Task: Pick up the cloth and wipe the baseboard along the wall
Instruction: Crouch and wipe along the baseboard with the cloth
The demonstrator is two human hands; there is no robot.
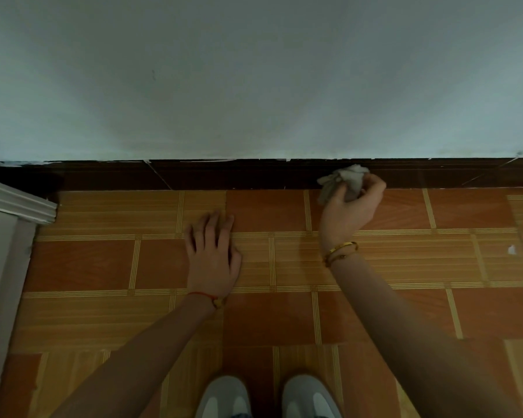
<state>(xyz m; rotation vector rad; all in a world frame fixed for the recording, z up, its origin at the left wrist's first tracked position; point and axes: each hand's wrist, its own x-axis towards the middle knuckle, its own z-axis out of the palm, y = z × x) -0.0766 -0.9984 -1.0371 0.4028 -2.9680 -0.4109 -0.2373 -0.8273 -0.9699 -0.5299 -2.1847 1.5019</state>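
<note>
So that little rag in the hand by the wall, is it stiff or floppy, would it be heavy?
Probably floppy: the cloth is bunched in creases inside the right hand, with a loose end drooping out on the left. Likely light too, since curled fingers alone hold it against the dark baseboard. It seems unlikely to slip, being wadded in the grip.

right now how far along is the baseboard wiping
Picked up: the right hand grips the bunched cloth. In hand: the cloth is against the dark baseboard, while the left hand rests flat on the floor. Left: I can't tell which stretches are already wiped; white flecks show along its top edge.
</note>
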